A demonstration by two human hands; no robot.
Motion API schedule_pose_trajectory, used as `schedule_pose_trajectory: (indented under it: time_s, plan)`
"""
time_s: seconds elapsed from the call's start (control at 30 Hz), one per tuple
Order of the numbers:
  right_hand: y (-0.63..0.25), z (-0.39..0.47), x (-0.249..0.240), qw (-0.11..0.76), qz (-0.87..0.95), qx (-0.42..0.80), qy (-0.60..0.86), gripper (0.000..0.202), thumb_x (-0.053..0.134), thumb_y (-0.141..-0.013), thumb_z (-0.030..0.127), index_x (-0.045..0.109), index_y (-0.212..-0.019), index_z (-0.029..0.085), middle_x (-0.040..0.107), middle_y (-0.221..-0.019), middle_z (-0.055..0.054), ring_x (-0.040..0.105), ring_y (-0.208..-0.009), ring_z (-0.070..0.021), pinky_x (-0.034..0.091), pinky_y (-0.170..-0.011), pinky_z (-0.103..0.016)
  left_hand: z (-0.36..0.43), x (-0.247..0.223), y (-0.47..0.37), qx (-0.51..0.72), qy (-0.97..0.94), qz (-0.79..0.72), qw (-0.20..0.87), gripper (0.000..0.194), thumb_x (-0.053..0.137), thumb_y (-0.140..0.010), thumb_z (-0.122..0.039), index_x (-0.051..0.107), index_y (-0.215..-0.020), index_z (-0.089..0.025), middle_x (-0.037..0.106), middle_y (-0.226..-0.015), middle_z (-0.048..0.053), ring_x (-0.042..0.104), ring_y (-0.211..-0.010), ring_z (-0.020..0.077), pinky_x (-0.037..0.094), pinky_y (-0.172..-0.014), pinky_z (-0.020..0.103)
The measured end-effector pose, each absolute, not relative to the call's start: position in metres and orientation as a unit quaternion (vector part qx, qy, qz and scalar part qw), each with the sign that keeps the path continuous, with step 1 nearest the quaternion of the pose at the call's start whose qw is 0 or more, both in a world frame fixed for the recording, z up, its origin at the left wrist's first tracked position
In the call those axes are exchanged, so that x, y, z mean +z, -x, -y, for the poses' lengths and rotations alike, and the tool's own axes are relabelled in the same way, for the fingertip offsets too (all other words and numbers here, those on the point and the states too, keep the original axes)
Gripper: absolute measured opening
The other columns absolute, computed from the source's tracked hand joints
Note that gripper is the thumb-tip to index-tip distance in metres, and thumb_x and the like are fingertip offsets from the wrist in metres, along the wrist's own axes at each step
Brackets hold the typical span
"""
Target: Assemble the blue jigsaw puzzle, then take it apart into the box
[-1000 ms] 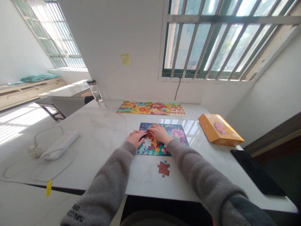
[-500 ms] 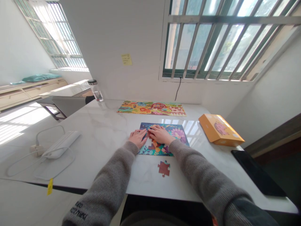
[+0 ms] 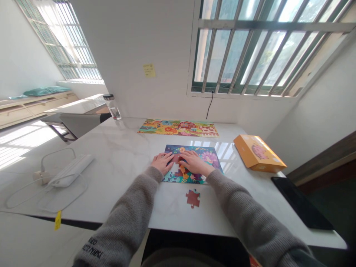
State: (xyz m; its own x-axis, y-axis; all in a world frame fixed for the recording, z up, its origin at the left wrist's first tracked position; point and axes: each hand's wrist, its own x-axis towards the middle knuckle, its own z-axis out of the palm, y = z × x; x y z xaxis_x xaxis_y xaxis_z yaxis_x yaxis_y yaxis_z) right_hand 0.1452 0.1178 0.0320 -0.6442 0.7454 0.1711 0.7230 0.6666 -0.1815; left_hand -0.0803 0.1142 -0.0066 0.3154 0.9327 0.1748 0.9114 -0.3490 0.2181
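Note:
A dark blue, colourful jigsaw puzzle point(image 3: 213, 154) lies flat on the white table, with a white gap showing near its left side. My left hand point(image 3: 161, 163) rests on the puzzle's left edge, fingers stretched out and holding nothing. Across the middle of the puzzle lies my right hand point(image 3: 194, 162), its fingers flat and extended over the pieces. Between the fingertips of both hands a brownish-red puzzle piece point(image 3: 176, 158) shows in part. One loose brownish-red puzzle piece point(image 3: 193, 198) sits apart on the table, nearer to me than the puzzle.
Behind is a long, assembled farm-animal puzzle point(image 3: 179, 128). An orange box point(image 3: 260, 154) and a black tablet-like slab point(image 3: 302, 203) lie on the right. At left are a white power strip point(image 3: 72, 170) with a looping cable and a clear bottle point(image 3: 113, 107).
My right hand has slid slightly to the right, uncovering more of the reddish piece by the gap. My left hand stays at the puzzle's left edge.

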Motion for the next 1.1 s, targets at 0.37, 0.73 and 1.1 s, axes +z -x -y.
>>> schedule_pose_trajectory:
  time_s: [0.37, 0.73, 1.1]
  plan:
    - [-0.181, -0.033, 0.073, -0.010, 0.927, 0.090, 0.363, 0.029, 0.065, -0.090, 0.040, 0.062, -0.109, 0.019, 0.062, -0.103, -0.009, 0.059, -0.095, -0.0258, 0.044, -0.085, -0.038, -0.114, -0.003, 0.081, 0.132, -0.812, -0.567, 0.052, 0.048, 0.046, -0.094, -0.043, 0.051, -0.141, -0.033, 0.046, -0.152, -0.003, 0.041, -0.131, 0.0289, 0.033, -0.109, 0.048]
    - [-0.177, -0.008, 0.071, -0.042, 0.918, 0.151, 0.364, 0.046, 0.081, -0.074, 0.044, 0.060, -0.103, 0.015, 0.058, -0.105, -0.011, 0.057, -0.095, -0.0272, 0.046, -0.082, -0.037, -0.114, -0.004, 0.082, 0.142, -0.815, -0.560, 0.046, 0.049, 0.047, -0.092, -0.041, 0.054, -0.139, -0.030, 0.049, -0.150, 0.000, 0.042, -0.128, 0.0300, 0.035, -0.108, 0.049]
    - [-0.182, -0.008, 0.057, 0.003, 0.915, 0.229, 0.332, 0.054, 0.077, -0.075, 0.027, 0.053, -0.122, 0.018, 0.050, -0.113, -0.008, 0.056, -0.093, -0.0206, 0.049, -0.082, -0.033, -0.099, 0.015, 0.068, 0.214, -0.835, -0.503, 0.064, 0.041, 0.054, -0.091, -0.033, 0.059, -0.130, -0.023, 0.057, -0.136, 0.008, 0.048, -0.123, 0.0282, 0.038, -0.106, 0.046]
